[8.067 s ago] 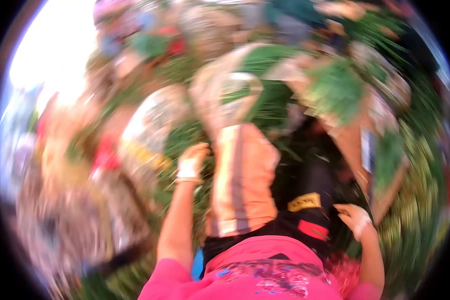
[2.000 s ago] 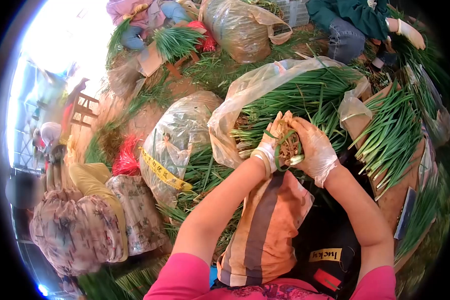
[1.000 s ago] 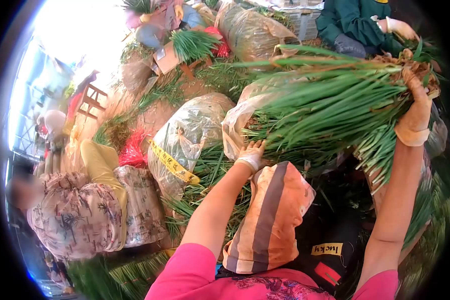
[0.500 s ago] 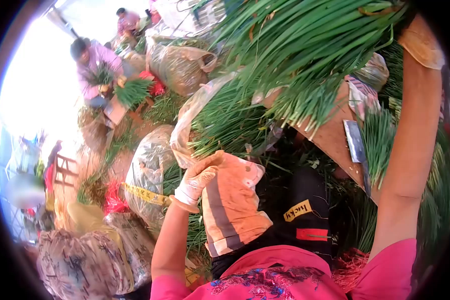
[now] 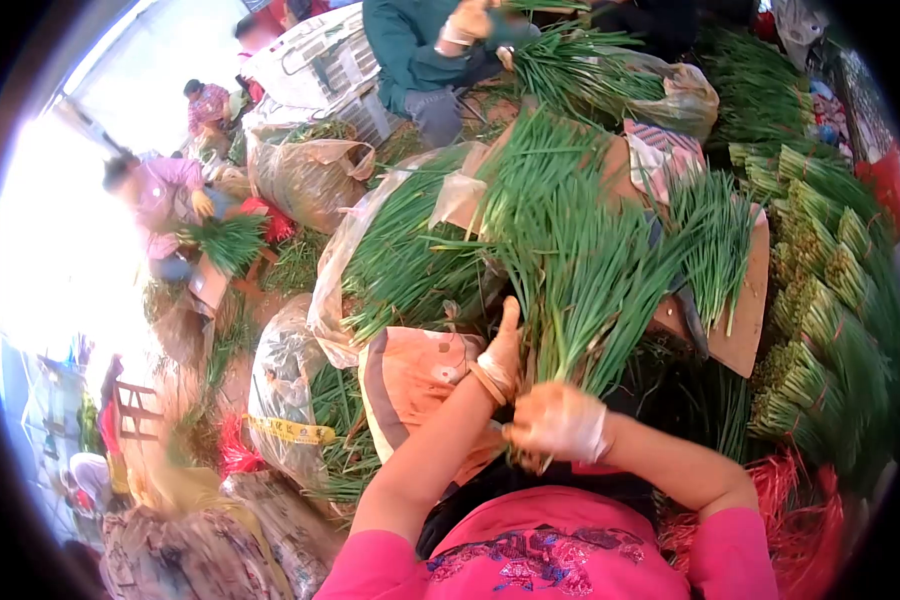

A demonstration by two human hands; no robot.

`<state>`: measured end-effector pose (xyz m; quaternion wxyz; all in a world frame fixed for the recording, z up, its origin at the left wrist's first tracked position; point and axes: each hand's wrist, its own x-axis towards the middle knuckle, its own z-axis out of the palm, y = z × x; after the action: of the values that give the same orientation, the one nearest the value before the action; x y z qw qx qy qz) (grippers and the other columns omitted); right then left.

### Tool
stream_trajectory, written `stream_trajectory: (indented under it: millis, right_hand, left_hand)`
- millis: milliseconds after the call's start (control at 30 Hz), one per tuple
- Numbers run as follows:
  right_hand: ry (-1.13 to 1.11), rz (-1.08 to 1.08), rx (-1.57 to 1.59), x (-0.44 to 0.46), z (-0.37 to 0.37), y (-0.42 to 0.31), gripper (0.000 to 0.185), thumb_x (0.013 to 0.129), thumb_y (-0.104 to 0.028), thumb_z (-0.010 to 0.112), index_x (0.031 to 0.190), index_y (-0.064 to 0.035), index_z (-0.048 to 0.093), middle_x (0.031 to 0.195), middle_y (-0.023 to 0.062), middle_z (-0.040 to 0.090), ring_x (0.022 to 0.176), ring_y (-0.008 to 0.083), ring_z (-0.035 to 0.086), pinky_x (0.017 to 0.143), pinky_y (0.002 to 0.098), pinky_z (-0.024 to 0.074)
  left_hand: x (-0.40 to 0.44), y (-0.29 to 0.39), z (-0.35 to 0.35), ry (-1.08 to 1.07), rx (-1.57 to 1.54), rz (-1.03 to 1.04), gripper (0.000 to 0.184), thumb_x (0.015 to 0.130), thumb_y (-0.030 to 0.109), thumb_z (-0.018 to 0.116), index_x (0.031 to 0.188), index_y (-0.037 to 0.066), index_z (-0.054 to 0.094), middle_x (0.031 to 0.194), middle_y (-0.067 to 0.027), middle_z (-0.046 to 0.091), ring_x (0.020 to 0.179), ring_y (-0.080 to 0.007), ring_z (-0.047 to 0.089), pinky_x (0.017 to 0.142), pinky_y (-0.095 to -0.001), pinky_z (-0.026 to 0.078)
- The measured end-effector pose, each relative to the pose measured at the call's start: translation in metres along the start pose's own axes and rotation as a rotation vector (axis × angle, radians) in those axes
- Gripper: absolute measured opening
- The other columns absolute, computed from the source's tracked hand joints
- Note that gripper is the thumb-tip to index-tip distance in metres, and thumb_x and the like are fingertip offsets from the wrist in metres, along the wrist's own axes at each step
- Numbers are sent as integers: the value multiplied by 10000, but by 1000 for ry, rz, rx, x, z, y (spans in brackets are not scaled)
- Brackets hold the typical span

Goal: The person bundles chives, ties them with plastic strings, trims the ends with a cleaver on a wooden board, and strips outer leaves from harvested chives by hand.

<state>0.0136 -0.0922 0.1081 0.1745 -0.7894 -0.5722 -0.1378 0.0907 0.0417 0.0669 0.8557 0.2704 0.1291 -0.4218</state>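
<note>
My gloved right hand point(image 5: 560, 420), slightly blurred, is closed around the pale lower ends of a large bunch of chives point(image 5: 580, 270) in front of my chest. The long green leaves fan upward and away from it. My gloved left hand point(image 5: 502, 355) is against the left side of the bunch, a digit stretched upward; its other fingers are partly hidden by the stems. Under my left forearm an orange cloth point(image 5: 410, 375) covers my lap. Beyond the bunch is a wooden board point(image 5: 740, 340), with a knife point(image 5: 690, 325) and a smaller bunch of chives point(image 5: 715, 240) on it.
An open plastic bag of chives point(image 5: 400, 250) stands left of the board. Tied bundles point(image 5: 820, 330) are stacked at right, near red ties point(image 5: 795, 520). A co-worker in a green sleeve point(image 5: 410, 50) sits ahead; another in pink point(image 5: 165, 200) sits at far left.
My right hand has come down from the upper right to my lap, bringing the bunch upright before me. My left hand has moved right from the cloth to the bunch. The view has shifted.
</note>
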Motion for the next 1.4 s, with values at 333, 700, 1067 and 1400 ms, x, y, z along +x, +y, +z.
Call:
stream_trajectory:
  millis: [333, 700, 1067, 1400]
  right_hand:
    - [-321, 217, 26, -34, 37, -48, 468, 817, -234, 518, 1278, -154, 492, 1205, 64, 529, 1188, 227, 466, 1031, 455, 329]
    - [-469, 675, 224, -4, -104, 63, 483, 810, -302, 608, 1253, -132, 516, 1064, 124, 617, 923, 313, 613, 815, 391, 492]
    - [130, 1611, 1104, -173, -1, 74, 588, 827, -451, 615, 1255, -57, 534, 1168, 90, 598, 1034, 226, 574, 894, 368, 445]
    - [889, 1110, 1472, -42, -21, 59, 471, 797, -245, 716, 1172, -21, 539, 1068, 52, 607, 941, 169, 572, 837, 315, 461]
  left_hand:
    - [40, -25, -48, 72, 88, -148, 731, 819, 649, 515, 1278, 80, 507, 1199, -105, 595, 1007, -247, 612, 882, -392, 501]
    - [34, -16, -36, 44, 106, -88, 419, 913, 378, 553, 1259, 149, 493, 1144, -83, 589, 1065, -210, 559, 871, -420, 499]
    - [74, -17, -75, -2, -272, -157, 601, 863, 545, 540, 1295, 130, 485, 1227, -53, 574, 1060, -241, 569, 924, -435, 457]
    - [14, 8, 27, -51, 554, 372, 498, 789, 119, 703, 1195, -43, 465, 1065, -142, 603, 995, -199, 582, 896, -367, 480]
